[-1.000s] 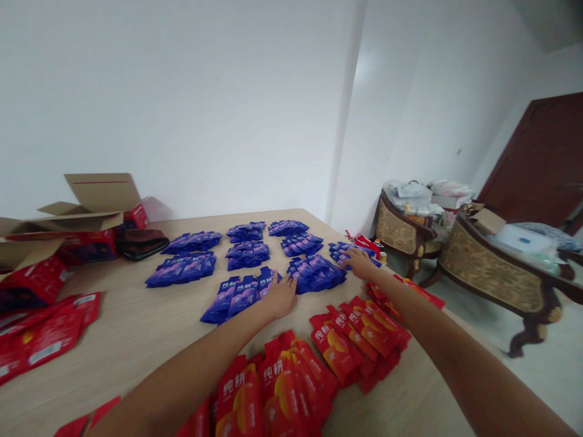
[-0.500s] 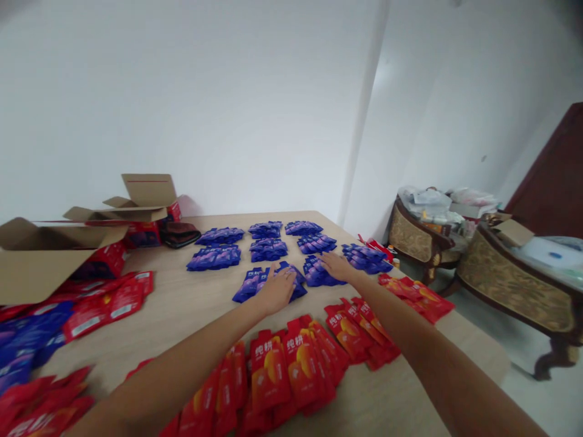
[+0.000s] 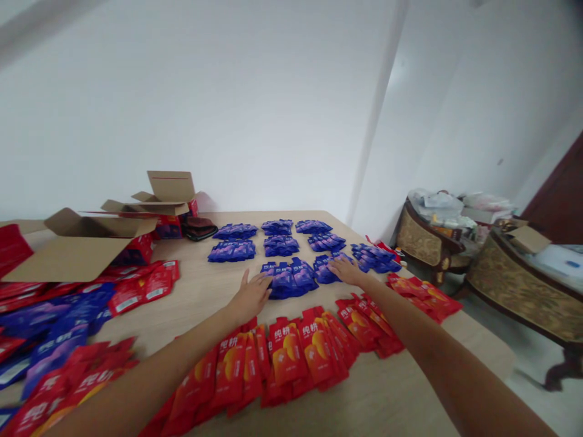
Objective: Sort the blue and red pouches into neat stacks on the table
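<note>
Open boxes (image 3: 77, 258) at left, dark pouch (image 3: 200, 229) beside them; loose red and blue packs in front of the boxes. Row of red packs (image 3: 286, 358) nearest me, my left forearm partly covering it. Blue packs (image 3: 291, 280) in small piles beyond: my left hand (image 3: 249, 297), thumb and fingers apart, is at the left edge of a front pile; my right hand (image 3: 346, 270), fingers stretched out, lies over the next pile right. Hands well apart. Pale wood table (image 3: 455, 370), white wall (image 3: 255, 121) behind, cluttered patterned chairs (image 3: 523, 282) at right.
</note>
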A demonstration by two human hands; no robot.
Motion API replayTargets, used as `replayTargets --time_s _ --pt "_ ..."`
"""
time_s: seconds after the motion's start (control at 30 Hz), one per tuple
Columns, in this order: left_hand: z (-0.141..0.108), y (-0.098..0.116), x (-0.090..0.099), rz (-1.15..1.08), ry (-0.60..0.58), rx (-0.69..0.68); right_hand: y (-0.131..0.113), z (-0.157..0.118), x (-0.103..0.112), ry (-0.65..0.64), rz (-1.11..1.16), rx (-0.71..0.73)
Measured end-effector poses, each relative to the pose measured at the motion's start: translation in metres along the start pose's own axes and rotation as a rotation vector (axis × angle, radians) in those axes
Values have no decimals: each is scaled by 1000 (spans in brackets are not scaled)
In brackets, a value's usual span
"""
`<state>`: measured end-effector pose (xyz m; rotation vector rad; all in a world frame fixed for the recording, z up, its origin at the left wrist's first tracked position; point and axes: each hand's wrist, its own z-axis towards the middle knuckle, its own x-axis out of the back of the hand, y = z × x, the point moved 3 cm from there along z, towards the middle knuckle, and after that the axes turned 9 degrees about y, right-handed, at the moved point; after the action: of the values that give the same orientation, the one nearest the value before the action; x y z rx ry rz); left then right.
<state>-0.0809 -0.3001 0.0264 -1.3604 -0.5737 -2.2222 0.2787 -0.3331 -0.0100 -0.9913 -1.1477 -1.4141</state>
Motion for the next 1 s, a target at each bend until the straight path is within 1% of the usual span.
replayTargets --time_s 0.07,0.17,0.23,0.33,0.43,0.53,0.63,0.8,0.9,1.0 --pt "6 9 -2 -10 8 -17 -4 6 3 13 8 -78" --pt "28 37 -15 -36 -5 -94 -6 17 7 32 23 -206" --pt "47 62 -29 -45 -36 -163 -1 19 9 46 29 -292" --pt "75 98 -52 -34 -92 -266 12 15 10 54 41 -405" --pt "95 120 -73 21 -132 -341 24 10 7 39 61 -475" --pt "103 127 -90 89 -165 -338 32 7 4 3 92 -507" --pt "104 129 -100 110 -171 -335 37 5 0 -42 130 -500" --pt "102 135 -103 83 -168 -339 44 1 -2 -83 162 -468" --pt "103 137 -102 70 -187 -356 46 -1 -3 -81 158 -456" --pt "104 134 -102 63 -192 -339 44 -1 0 -55 140 -461"
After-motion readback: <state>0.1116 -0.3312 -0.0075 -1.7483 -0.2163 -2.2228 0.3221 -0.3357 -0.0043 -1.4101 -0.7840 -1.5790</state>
